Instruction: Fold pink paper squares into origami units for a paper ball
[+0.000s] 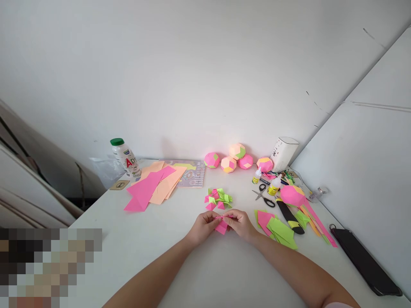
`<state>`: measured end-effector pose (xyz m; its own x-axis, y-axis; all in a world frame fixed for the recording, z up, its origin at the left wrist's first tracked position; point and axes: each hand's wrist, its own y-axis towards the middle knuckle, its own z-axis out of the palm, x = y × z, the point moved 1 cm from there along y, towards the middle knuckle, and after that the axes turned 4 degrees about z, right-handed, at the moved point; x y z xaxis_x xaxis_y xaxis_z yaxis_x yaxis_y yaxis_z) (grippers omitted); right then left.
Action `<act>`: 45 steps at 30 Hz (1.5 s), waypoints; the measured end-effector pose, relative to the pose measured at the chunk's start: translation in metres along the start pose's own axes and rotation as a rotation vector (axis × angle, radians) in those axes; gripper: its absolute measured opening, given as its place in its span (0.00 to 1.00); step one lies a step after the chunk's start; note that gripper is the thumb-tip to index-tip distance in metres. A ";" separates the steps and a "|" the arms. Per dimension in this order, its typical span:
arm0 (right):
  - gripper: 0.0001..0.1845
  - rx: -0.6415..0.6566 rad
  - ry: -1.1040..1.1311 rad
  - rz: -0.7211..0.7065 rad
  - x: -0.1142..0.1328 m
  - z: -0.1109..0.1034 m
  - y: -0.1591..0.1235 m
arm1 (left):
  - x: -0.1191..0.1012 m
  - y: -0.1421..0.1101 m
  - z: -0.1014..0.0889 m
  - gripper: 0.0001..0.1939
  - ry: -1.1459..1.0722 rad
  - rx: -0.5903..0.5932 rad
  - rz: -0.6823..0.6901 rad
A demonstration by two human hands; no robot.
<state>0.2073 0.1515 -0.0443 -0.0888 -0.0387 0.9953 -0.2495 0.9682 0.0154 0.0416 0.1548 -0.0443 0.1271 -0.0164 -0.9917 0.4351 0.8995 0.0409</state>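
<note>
Between my two hands is a small pink piece of paper [221, 228], pinched along its upper edge, where a fold seems to run. My left hand [204, 223] closes thumb and fingers on its left end. My right hand [240, 222] grips the right end the same way. Just beyond my fingertips lies a cluster of folded pink and green paper pieces [219, 197]. To the right of my right hand, flat green paper sheets [281, 232] overlap a pink sheet [266, 221].
Scissors [265, 198], glue bottles [274, 186] and a utility knife [290, 216] lie on the right. Several paper balls [228, 164] rest against the wall. Pink and peach paper [146, 190], a notebook [195, 175] and a white bottle [126, 159] are back left. A black phone [364, 261] lies at the right edge.
</note>
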 end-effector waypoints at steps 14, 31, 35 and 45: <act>0.13 0.020 0.015 -0.002 -0.005 -0.001 0.002 | -0.012 -0.004 0.004 0.15 -0.032 0.007 0.019; 0.14 0.011 -0.019 0.002 -0.008 -0.001 0.003 | -0.007 -0.002 -0.003 0.10 0.165 -0.162 0.092; 0.15 0.002 0.000 0.018 -0.007 -0.002 0.002 | -0.004 -0.001 -0.004 0.08 0.120 -0.168 0.086; 0.13 0.049 -0.022 0.053 0.000 -0.001 0.002 | -0.003 -0.002 -0.002 0.06 0.140 -0.102 0.102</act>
<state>0.2083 0.1536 -0.0443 -0.1239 0.0066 0.9923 -0.2910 0.9558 -0.0427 0.0387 0.1536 -0.0418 0.0378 0.1319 -0.9905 0.3332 0.9329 0.1370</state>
